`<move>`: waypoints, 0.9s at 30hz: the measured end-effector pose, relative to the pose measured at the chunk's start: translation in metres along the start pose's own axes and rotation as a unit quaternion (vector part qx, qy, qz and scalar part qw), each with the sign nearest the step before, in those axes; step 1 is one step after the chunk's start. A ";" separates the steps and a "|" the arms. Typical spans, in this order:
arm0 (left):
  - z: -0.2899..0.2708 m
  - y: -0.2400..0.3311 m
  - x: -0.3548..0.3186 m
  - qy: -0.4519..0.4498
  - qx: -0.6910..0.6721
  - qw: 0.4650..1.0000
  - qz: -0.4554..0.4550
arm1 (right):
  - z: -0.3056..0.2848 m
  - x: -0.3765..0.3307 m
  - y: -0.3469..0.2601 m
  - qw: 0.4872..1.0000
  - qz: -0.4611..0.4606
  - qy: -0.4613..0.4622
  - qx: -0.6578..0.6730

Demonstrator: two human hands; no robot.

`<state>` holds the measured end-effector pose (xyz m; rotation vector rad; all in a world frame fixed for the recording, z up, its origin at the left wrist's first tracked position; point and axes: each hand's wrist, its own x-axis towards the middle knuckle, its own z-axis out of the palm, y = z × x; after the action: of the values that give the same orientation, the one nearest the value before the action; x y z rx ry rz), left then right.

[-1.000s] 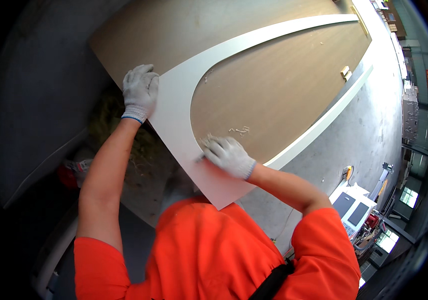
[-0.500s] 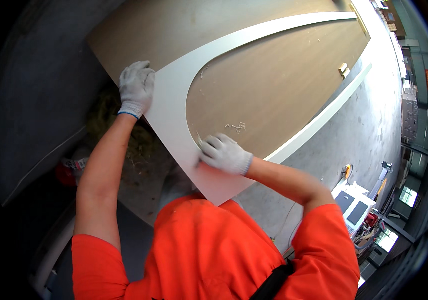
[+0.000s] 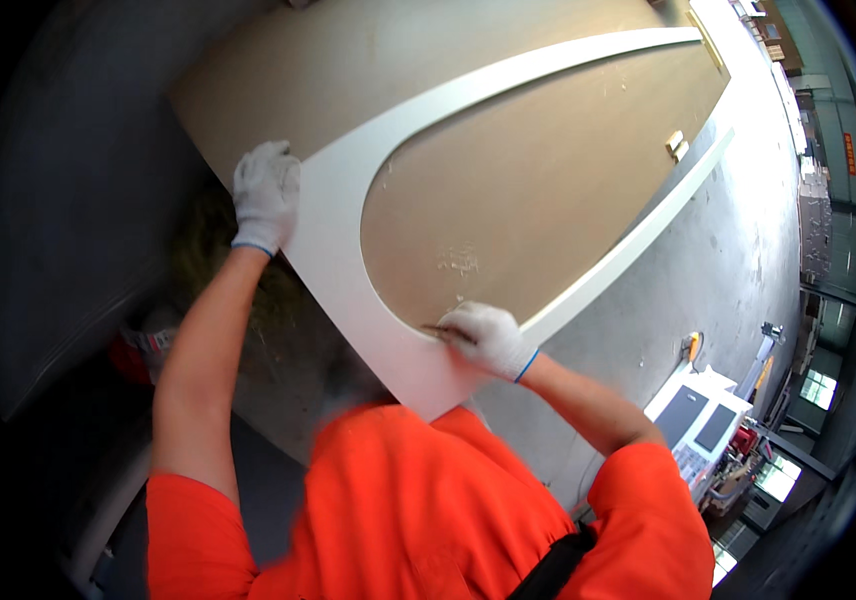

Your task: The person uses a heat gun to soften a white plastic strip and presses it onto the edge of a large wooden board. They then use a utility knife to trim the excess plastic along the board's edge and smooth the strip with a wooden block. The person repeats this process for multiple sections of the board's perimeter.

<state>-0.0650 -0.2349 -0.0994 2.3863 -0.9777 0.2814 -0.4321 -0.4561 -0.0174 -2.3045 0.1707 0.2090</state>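
Note:
A white panel (image 3: 333,215) with a large curved cut-out lies on a brown board (image 3: 278,90). Its near corner points at my orange shirt. My left hand (image 3: 268,195), in a white knit glove, grips the panel's left corner with the fingers held together. At the near curve of the cut-out is my right hand (image 3: 488,338), also gloved and slightly smeared by motion. It is closed round a thin, dark, narrow tool (image 3: 435,330) that touches the inner edge; its exact kind cannot be made out. Pale curled shavings (image 3: 460,260) lie on the board inside the cut-out.
Small pale wood blocks (image 3: 676,146) sit near the panel's far right arm. Grey concrete floor (image 3: 638,330) stretches to the right, where a white machine (image 3: 693,415) with dark panels stands. A red-and-white bucket (image 3: 140,348) is in shadow at the left.
My right hand has moved right and toward me along the curved inner edge. The thin dark tool now shows at its fingers. My left hand stays at the panel's corner.

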 end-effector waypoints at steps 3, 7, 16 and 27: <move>-0.003 0.009 -0.002 -0.012 0.014 1.000 0.008 | 0.020 0.046 -0.014 0.997 -0.064 0.033 0.028; -0.005 0.009 0.000 -0.013 0.007 1.000 0.000 | 0.027 0.135 -0.028 0.981 -0.187 0.051 0.013; -0.011 0.015 0.001 -0.016 -0.013 1.000 -0.007 | -0.021 0.261 0.053 0.916 -0.034 0.385 -0.108; -0.008 0.010 0.001 -0.009 -0.008 1.000 0.002 | -0.014 0.261 0.048 0.858 -0.055 0.475 -0.188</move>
<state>-0.0713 -0.2367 -0.0889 2.3769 -0.9896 0.2547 -0.1852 -0.5135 -0.0958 -2.5922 0.5232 -1.0695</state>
